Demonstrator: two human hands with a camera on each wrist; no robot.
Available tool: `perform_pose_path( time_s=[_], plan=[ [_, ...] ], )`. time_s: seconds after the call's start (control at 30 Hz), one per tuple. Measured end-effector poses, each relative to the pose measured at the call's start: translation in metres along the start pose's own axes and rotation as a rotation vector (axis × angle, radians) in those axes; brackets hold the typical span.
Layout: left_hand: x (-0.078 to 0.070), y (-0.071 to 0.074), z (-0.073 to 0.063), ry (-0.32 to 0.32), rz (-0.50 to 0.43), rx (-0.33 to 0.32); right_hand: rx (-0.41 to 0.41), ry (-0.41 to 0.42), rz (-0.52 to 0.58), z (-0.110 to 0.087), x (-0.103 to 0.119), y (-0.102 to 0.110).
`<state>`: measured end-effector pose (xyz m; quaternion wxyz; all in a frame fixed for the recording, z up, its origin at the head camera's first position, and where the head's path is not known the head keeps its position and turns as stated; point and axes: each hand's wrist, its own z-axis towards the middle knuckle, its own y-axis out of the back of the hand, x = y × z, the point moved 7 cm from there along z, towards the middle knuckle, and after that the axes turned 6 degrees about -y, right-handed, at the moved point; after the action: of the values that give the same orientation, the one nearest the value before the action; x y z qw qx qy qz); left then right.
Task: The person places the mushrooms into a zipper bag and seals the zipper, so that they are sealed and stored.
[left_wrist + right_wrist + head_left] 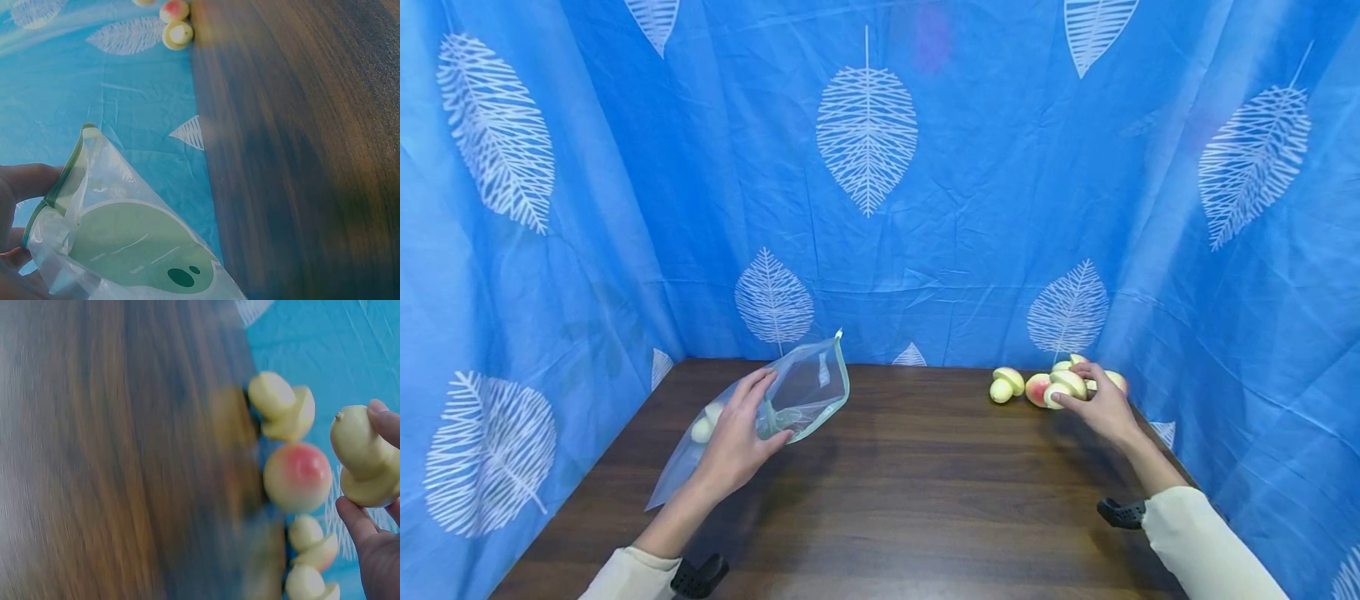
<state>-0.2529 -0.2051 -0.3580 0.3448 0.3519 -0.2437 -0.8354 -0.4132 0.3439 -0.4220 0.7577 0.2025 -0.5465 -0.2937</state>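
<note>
My left hand [735, 442] grips a clear zip bag [681, 475] by its green-edged mouth, which gapes to the right. Low in the bag lies a pale, rounded mushroom-like piece [703, 427]. In the left wrist view, fingers hold the rim of the bag [137, 244], which has a green printed patch. At the far right, my right hand [1105, 411] pinches a pale yellow toy mushroom [359, 447] between thumb and fingers, raised above the others. A round yellow piece with a red blush [297, 477] stands close by, beside another toy mushroom [281, 406].
Several more toy mushrooms [312, 544] line the back right edge of the brown wooden table [917, 492]. A blue curtain with white leaf prints [865, 275] hangs behind and on both sides. Black wrist bands [1122, 512] sit at the sleeves.
</note>
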Motion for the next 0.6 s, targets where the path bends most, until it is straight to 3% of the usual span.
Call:
perform_pose_path(
  time_s=[0.6],
  plan=[
    [-0.001,0.001,-0.003,-0.016,-0.009,0.004,0.142,0.088,0.126,-0.004,0.052,-0.042]
  ],
)
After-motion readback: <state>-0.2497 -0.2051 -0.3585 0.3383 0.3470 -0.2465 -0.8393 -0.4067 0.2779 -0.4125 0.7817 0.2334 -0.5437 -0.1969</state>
